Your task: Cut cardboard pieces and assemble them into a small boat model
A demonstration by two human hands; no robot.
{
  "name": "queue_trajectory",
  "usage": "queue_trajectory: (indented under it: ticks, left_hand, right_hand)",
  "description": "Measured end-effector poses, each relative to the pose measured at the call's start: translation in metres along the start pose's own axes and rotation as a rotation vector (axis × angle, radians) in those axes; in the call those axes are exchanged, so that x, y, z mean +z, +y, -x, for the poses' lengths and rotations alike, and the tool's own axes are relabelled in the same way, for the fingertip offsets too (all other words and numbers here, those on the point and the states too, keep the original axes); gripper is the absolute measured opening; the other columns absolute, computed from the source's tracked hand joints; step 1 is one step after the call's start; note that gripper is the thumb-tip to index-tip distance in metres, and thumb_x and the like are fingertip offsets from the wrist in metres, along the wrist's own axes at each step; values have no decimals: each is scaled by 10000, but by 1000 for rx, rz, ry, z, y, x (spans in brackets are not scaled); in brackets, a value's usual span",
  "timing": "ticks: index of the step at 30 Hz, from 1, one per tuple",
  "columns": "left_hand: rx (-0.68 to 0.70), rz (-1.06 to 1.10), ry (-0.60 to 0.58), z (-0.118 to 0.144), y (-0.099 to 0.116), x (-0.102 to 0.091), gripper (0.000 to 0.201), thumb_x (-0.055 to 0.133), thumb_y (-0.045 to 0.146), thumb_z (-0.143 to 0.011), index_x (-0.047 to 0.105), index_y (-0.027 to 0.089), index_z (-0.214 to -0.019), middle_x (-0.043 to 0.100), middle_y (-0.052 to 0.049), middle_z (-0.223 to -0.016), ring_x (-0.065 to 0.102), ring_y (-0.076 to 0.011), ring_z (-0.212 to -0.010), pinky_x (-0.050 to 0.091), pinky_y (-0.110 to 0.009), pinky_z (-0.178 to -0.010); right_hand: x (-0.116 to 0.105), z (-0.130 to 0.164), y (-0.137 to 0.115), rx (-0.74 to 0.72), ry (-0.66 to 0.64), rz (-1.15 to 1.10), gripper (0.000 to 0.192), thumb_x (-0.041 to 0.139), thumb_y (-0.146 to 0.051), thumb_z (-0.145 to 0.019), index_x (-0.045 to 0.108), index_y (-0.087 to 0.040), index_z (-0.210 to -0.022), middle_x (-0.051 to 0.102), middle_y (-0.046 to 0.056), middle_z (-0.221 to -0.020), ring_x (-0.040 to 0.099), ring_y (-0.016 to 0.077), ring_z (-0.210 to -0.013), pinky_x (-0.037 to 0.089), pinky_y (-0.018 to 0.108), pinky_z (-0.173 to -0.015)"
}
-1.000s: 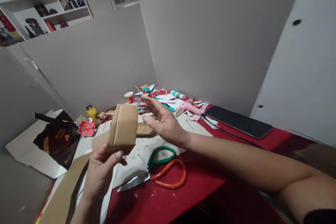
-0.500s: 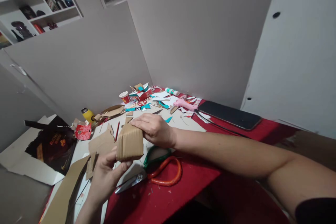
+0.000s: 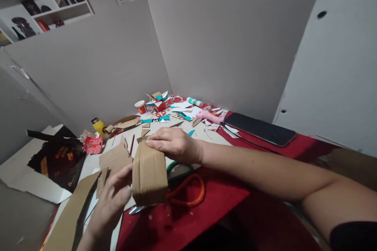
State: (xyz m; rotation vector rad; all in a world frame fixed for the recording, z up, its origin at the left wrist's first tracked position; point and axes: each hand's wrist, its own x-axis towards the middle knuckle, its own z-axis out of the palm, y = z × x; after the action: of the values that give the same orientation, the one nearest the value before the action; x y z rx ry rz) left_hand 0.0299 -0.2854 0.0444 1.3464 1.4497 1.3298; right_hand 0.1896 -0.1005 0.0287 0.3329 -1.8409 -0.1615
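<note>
Gripping cardboard box (image 3: 149, 172) at lower centre: left hand (image 3: 110, 200) clasped on its left side, right hand (image 3: 173, 145) closed over the top, scissors (image 3: 182, 188) just behind.

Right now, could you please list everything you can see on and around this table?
cardboard box: 1, brown, held over table's near edge
scissors: 1, green and orange handles, under the box
phone: 1, black, right on red tablecloth
glue gun: 1, pink, beside phone
paper cup: 1, red-white, far end
bottle: 1, yellow, left
cardboard scraps: several, brown, left of box
left hand: grips box's near left side
right hand: presses box's far top
</note>
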Motion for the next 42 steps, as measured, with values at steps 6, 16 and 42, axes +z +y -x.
queue_trajectory:
  ticks: [6,16,42]
  left_hand:
    - [-97,39,53,-6,-2,16,303,649,409,-841,739,170,-1005,715,-72,-893,609,-196,-815,491,-251,-696]
    - [187,-235,297,5,2,38,284,639,425,-833,718,176,-721,625,-10,-636,539,-156,-620,426,-211,-562]
    - [122,46,453,-5,-16,36,262,711,417,-781,729,180,-893,711,-9,-769,636,-166,-679,541,-251,-623]
  right_hand:
    - [2,-1,-8,-23,9,45,178,507,-139,-923,636,-82,-1032,712,163,-949,658,200,-867,567,339,-775]
    - [1,0,-17,-16,27,12,161,472,-156,-920,615,-119,-982,731,114,-814,674,191,-736,546,301,-647]
    - [15,-6,-43,654,-81,-423,219,543,-51,-767,679,-132,-918,728,76,-857,668,164,-766,526,263,-705]
